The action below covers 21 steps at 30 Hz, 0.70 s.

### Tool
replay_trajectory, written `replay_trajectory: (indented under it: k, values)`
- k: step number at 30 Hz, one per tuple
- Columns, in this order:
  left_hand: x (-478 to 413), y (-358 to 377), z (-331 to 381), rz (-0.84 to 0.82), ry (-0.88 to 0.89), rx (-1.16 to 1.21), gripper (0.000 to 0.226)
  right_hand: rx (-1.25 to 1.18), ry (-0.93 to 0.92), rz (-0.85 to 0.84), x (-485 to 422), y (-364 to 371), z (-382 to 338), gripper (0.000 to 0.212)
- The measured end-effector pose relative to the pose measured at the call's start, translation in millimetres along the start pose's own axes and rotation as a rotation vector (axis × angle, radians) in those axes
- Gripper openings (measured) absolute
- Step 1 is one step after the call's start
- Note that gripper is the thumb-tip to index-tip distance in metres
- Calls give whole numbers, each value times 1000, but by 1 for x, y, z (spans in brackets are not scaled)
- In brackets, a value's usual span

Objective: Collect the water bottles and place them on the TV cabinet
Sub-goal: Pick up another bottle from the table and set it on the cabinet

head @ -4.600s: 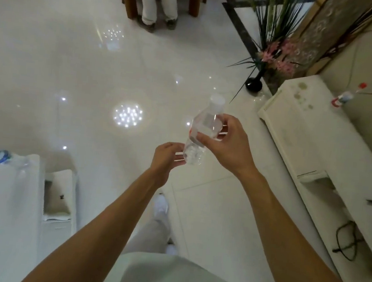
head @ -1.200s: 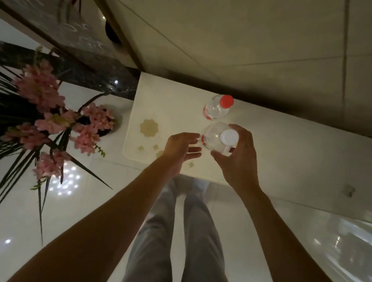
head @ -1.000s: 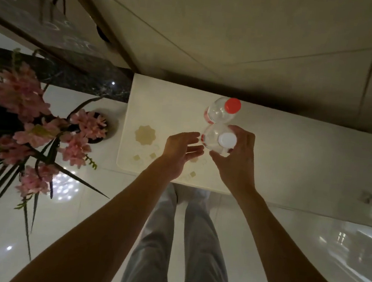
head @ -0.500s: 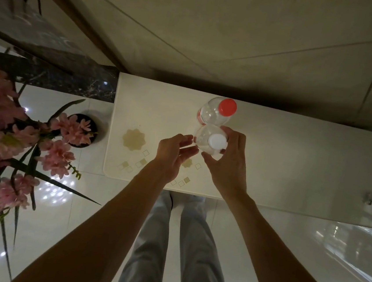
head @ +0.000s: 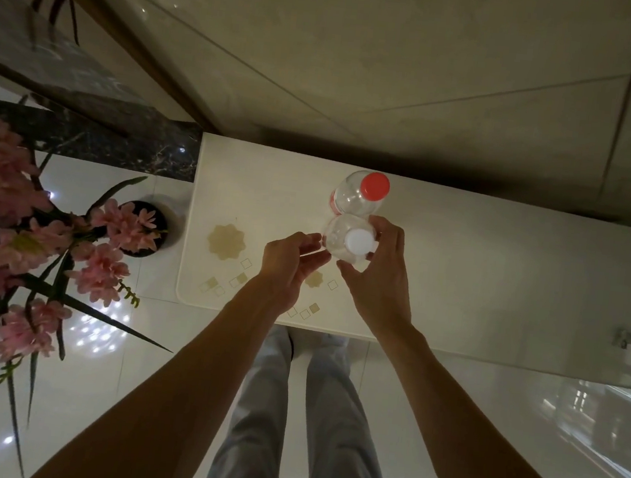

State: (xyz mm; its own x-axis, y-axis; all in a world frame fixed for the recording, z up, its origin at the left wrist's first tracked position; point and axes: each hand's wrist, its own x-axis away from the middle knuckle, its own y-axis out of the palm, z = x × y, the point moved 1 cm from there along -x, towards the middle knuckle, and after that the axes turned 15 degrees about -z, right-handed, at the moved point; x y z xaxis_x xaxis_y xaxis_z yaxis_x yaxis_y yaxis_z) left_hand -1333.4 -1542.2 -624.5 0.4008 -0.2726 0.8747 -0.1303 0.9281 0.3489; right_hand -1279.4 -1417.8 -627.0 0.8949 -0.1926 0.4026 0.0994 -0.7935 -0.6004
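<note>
One red-capped bottle [head: 358,196] already stood on the TV cabinet [head: 496,281]. The right hand [head: 377,280] gripped a white-capped bottle [head: 346,242] just beside it, not yet released; the left hand [head: 290,261] hovered open alongside.

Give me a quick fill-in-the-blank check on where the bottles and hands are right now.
1. The bottle in the right hand has a ____ cap.
2. The bottle standing free on the TV cabinet has a ____ cap.
3. The left hand is ____, its fingers beside the held bottle.
4. The pink flowers are on the person's ____ side.

Missing words: white; red; open; left
</note>
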Motion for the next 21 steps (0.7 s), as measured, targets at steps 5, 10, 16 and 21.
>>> replay_trajectory:
  k: [5,10,16,21]
  values:
    - [1,4,-4,-1,-5,-12,21,-25,11,-28,2,-1,4,55]
    - [9,5,-1,8,-11,-28,17,-6,3,-68,9,-13,3,57]
    - [55,6,23,62,-20,-145,21,48,58,-164,25,-68,-21,63]
    - [122,25,57,39,8,-463,26,126,95,-247,51,-139,-53,45]
